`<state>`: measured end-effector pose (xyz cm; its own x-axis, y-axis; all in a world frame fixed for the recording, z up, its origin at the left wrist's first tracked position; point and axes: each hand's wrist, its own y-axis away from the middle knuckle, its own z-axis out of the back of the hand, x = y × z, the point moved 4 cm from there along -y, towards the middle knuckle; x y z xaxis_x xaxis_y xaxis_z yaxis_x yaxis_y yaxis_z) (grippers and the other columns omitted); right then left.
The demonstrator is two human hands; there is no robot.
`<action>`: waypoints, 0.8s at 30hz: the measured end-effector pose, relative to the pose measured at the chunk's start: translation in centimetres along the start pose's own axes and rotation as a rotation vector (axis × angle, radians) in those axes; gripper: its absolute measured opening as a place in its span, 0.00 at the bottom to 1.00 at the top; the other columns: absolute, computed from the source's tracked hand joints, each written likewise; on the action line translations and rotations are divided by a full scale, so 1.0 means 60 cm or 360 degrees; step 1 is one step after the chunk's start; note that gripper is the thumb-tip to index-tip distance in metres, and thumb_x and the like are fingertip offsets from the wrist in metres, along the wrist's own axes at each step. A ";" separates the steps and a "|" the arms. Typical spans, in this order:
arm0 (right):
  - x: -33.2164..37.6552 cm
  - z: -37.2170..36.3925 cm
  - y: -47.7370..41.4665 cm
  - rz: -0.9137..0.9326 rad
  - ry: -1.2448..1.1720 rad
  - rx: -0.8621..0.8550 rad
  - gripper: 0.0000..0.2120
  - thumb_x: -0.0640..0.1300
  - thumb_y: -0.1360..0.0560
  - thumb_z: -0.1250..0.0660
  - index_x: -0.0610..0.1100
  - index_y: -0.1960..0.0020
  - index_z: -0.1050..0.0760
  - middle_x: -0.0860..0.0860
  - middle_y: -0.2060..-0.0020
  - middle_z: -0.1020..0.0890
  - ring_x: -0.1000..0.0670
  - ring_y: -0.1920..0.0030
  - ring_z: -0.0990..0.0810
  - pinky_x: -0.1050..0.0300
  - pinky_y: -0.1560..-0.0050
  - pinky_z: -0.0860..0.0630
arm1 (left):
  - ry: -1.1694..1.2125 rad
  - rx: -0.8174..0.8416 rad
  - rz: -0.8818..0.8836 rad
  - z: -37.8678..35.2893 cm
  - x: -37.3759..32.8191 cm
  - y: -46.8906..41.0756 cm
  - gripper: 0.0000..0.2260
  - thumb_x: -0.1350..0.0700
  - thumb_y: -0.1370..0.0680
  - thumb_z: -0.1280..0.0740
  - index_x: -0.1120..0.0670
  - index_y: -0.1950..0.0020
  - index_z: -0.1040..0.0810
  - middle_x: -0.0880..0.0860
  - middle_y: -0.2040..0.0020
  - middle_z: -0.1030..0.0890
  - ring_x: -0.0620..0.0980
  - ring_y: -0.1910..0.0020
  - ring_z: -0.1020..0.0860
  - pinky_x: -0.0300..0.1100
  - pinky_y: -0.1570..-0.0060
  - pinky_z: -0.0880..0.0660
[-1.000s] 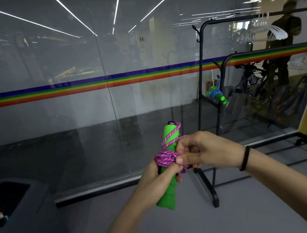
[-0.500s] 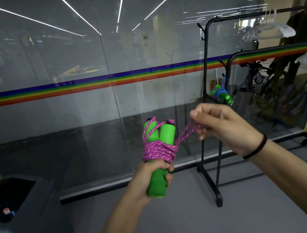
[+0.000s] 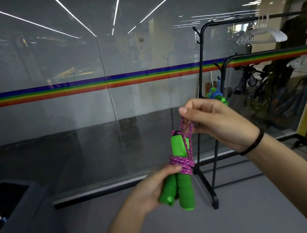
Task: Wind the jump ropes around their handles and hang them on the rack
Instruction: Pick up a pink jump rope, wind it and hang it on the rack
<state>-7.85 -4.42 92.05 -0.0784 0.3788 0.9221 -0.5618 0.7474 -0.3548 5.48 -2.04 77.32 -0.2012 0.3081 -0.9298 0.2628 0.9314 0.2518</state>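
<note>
Pinching pink rope loop [image 3: 186, 129], right hand [image 3: 215, 124] now above green handles [image 3: 179, 173] (left hand [image 3: 153, 190] grip closed round them).

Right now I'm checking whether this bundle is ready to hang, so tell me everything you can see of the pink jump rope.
The pink jump rope is a braided cord, pink flecked with purple, coiled tightly around the middle of two green foam handles held side by side, roughly upright. The left hand grips the handles below the coil. A short loop rises from the wraps, pinched taut by the right hand. It is not on the black rack behind it.
</note>
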 end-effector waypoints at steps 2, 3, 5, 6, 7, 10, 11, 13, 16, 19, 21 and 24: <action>-0.007 -0.012 0.002 -0.0043 0.0027 -0.0024 0.11 0.48 0.29 0.34 0.40 0.61 0.28 0.45 0.67 0.28 0.51 0.64 0.28 0.59 0.58 0.27 | -0.0186 -0.0246 -0.0128 -0.011 0.003 -0.007 0.31 0.48 0.45 0.22 0.54 0.45 0.24 0.51 0.57 0.18 0.46 0.62 0.20 0.36 0.68 0.25; -0.007 -0.016 0.003 -0.0048 0.0051 -0.0033 0.12 0.48 0.30 0.35 0.39 0.61 0.28 0.44 0.66 0.29 0.49 0.63 0.29 0.58 0.57 0.27 | -0.0289 -0.0348 -0.0213 -0.013 0.005 -0.013 0.34 0.49 0.45 0.21 0.53 0.42 0.26 0.49 0.53 0.18 0.44 0.59 0.19 0.34 0.65 0.25; -0.006 -0.021 0.006 -0.0043 0.0082 -0.0050 0.13 0.48 0.31 0.35 0.37 0.60 0.28 0.42 0.65 0.29 0.46 0.61 0.30 0.54 0.56 0.28 | -0.0439 -0.0471 -0.0334 -0.014 0.009 -0.022 0.32 0.53 0.44 0.20 0.50 0.42 0.27 0.46 0.51 0.17 0.41 0.57 0.19 0.31 0.62 0.26; -0.005 -0.023 0.008 -0.0035 0.0086 -0.0067 0.14 0.48 0.31 0.35 0.36 0.60 0.28 0.42 0.66 0.28 0.45 0.61 0.30 0.53 0.56 0.29 | -0.0475 -0.0496 -0.0345 -0.014 0.012 -0.024 0.30 0.57 0.43 0.21 0.50 0.44 0.27 0.48 0.52 0.17 0.42 0.59 0.20 0.31 0.63 0.26; -0.004 -0.024 0.008 -0.0032 0.0078 -0.0097 0.14 0.48 0.30 0.36 0.36 0.60 0.28 0.42 0.67 0.28 0.44 0.63 0.29 0.52 0.57 0.30 | -0.0495 -0.0508 -0.0330 -0.013 0.016 -0.025 0.27 0.59 0.43 0.24 0.49 0.46 0.26 0.49 0.54 0.17 0.42 0.62 0.21 0.32 0.64 0.26; -0.006 -0.011 0.008 -0.0041 -0.0008 -0.0271 0.12 0.43 0.26 0.37 0.37 0.65 0.30 0.44 0.71 0.29 0.47 0.70 0.28 0.53 0.61 0.32 | -0.0528 -0.0513 -0.0239 -0.009 0.032 -0.025 0.22 0.62 0.44 0.32 0.48 0.52 0.25 0.48 0.64 0.21 0.44 0.69 0.24 0.35 0.69 0.29; -0.007 -0.006 0.008 -0.0047 -0.0034 -0.0318 0.12 0.41 0.25 0.38 0.38 0.66 0.30 0.44 0.72 0.30 0.48 0.71 0.29 0.55 0.63 0.32 | -0.0551 -0.0496 -0.0218 -0.008 0.038 -0.024 0.22 0.62 0.43 0.32 0.47 0.52 0.25 0.47 0.65 0.22 0.44 0.69 0.25 0.36 0.68 0.29; -0.008 0.001 0.008 -0.0053 -0.0035 -0.0354 0.13 0.41 0.24 0.38 0.38 0.67 0.31 0.45 0.72 0.31 0.50 0.72 0.32 0.58 0.67 0.32 | -0.0606 -0.0424 -0.0177 -0.016 0.049 -0.019 0.21 0.66 0.40 0.32 0.46 0.53 0.26 0.48 0.65 0.24 0.45 0.69 0.26 0.35 0.69 0.29; -0.016 0.006 0.013 -0.0062 -0.0064 -0.0417 0.14 0.41 0.24 0.38 0.40 0.68 0.32 0.47 0.74 0.32 0.50 0.73 0.34 0.60 0.71 0.35 | -0.0628 -0.0303 -0.0158 -0.029 0.062 -0.013 0.19 0.70 0.35 0.33 0.46 0.55 0.27 0.49 0.66 0.25 0.43 0.70 0.27 0.33 0.70 0.30; -0.024 0.016 0.017 -0.0084 -0.0035 -0.0531 0.16 0.42 0.24 0.37 0.43 0.70 0.31 0.49 0.76 0.31 0.51 0.74 0.34 0.59 0.71 0.36 | -0.0582 -0.0097 -0.0127 -0.043 0.070 -0.012 0.20 0.66 0.36 0.29 0.48 0.50 0.27 0.50 0.62 0.23 0.43 0.66 0.25 0.34 0.65 0.27; -0.034 0.012 0.018 -0.0161 0.0076 -0.0481 0.15 0.43 0.25 0.36 0.42 0.69 0.31 0.47 0.76 0.30 0.50 0.75 0.33 0.58 0.71 0.35 | -0.0567 -0.0051 -0.0089 -0.046 0.073 -0.015 0.21 0.64 0.35 0.26 0.49 0.47 0.27 0.49 0.59 0.21 0.43 0.63 0.23 0.33 0.64 0.25; -0.057 0.005 0.021 -0.0245 0.0127 -0.0472 0.14 0.43 0.25 0.35 0.42 0.69 0.31 0.46 0.76 0.28 0.50 0.76 0.30 0.58 0.70 0.33 | -0.0568 -0.0079 -0.0029 -0.049 0.073 -0.022 0.19 0.53 0.37 0.24 0.48 0.50 0.25 0.49 0.54 0.18 0.47 0.54 0.18 0.41 0.53 0.21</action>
<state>-8.55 -4.95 88.48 0.0601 0.2819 0.9576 -0.2973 0.9208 -0.2524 1.48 -1.35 73.72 0.1391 0.2124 -0.9672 0.2142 0.9472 0.2388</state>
